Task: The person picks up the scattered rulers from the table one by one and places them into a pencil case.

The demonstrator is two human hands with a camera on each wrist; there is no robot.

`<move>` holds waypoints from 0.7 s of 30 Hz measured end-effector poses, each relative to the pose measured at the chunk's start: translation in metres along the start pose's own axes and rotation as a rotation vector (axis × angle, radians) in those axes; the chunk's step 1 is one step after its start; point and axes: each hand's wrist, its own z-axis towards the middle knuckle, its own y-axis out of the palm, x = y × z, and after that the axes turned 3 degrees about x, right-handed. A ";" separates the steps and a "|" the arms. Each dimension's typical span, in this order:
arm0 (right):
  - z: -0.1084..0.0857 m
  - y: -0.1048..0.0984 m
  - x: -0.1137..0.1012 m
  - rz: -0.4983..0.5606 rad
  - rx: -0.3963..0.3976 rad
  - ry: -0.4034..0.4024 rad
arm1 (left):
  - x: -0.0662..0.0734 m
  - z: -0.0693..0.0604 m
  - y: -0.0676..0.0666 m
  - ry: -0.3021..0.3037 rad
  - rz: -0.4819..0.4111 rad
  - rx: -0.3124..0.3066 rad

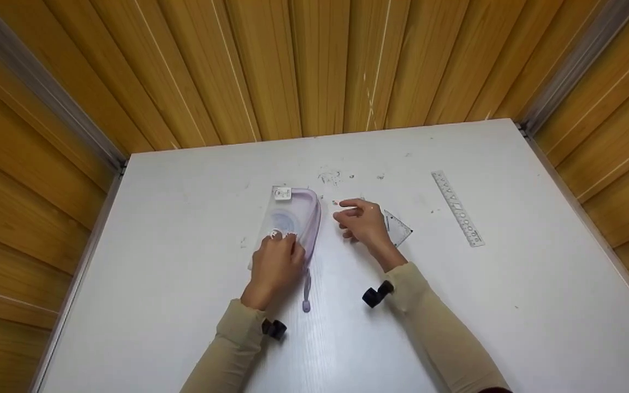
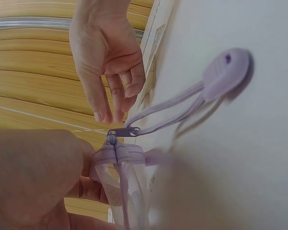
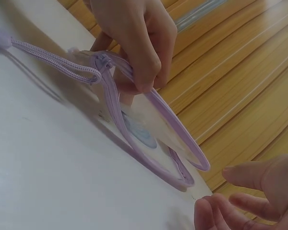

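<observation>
A see-through pouch (image 1: 279, 206) with a lilac zipper border lies on the white table, its zipper side parted in the right wrist view, where the lilac edges (image 3: 177, 129) stand apart. My left hand (image 1: 276, 265) pinches the pouch near the end with the zipper slider (image 2: 125, 132). From that slider hangs a lilac cord with a plastic pull tab (image 2: 224, 75). Just right of the pouch hovers my right hand (image 1: 366, 224), fingers loosely bent, with nothing seen between them. A clear triangular set square (image 1: 398, 229) lies partly hidden behind this hand. Inside the pouch shows a round bluish shape (image 3: 139, 132), its kind unclear.
Farther right lies a clear straight ruler (image 1: 457, 208). Dark smudges (image 1: 330, 177) mark the white tabletop (image 1: 183, 218) beyond the pouch. Wood-look panels (image 1: 320, 65) enclose the table at the back and sides.
</observation>
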 end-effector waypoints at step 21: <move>-0.002 -0.036 0.005 -0.110 0.078 -0.020 | 0.000 -0.001 0.000 -0.003 -0.003 0.007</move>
